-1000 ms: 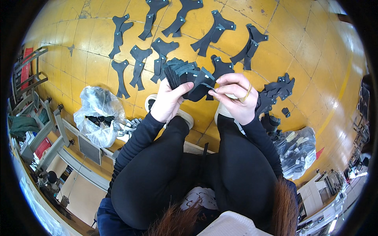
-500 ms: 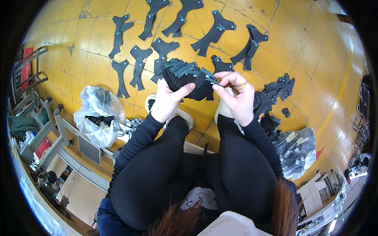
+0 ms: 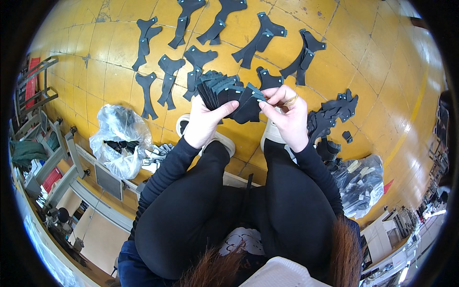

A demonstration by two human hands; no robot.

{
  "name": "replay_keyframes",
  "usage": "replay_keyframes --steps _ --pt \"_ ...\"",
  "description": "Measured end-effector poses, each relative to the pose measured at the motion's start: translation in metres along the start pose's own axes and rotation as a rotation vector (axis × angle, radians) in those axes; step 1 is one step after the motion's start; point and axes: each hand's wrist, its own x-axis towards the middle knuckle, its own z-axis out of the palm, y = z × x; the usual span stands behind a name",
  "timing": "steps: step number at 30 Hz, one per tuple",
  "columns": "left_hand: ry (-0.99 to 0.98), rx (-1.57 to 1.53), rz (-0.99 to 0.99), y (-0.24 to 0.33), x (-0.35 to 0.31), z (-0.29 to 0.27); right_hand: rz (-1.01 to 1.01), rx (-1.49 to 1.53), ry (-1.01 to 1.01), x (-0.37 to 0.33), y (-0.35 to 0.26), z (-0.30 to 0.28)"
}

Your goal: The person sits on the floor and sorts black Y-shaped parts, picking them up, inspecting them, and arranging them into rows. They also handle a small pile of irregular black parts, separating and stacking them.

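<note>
Yellow tiled floor [image 3: 368,57], dark cloth pieces [image 3: 200,57] across upper frame | fanned cloth stack [image 3: 224,96]: centre of frame | left hand [image 3: 202,123]: grip pinching the stack | right hand [image 3: 290,117]: grip pinching its right edge

One fisheye view, taken from the left side of a head-worn pair, looks steeply down and a little forward. Hair [image 3: 210,268] hangs closest, at six o'clock; next the legs [image 3: 306,210], also at six. Left grip [image 3: 203,122] and right grip [image 3: 289,115] sit at middle range, ten and two; yellow floor [image 3: 354,52] lies beyond, toward twelve.
</note>
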Motion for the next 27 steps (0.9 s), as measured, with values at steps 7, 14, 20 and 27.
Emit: replay_keyframes --steps 7,14,20,27 --pt "-0.038 0.061 0.001 -0.001 0.001 -0.003 0.009 0.019 0.005 0.0 0.001 -0.001" --pt "0.022 0.045 -0.015 0.0 0.003 0.004 0.023 0.065 0.022 0.002 -0.004 0.001" --pt "0.106 0.049 0.06 -0.02 0.016 -0.012 0.277 -0.034 -0.036 0.007 -0.002 -0.004" --pt "0.417 -0.002 -0.081 -0.07 0.028 -0.086 0.281 -0.003 0.034 0.0 0.007 -0.003"
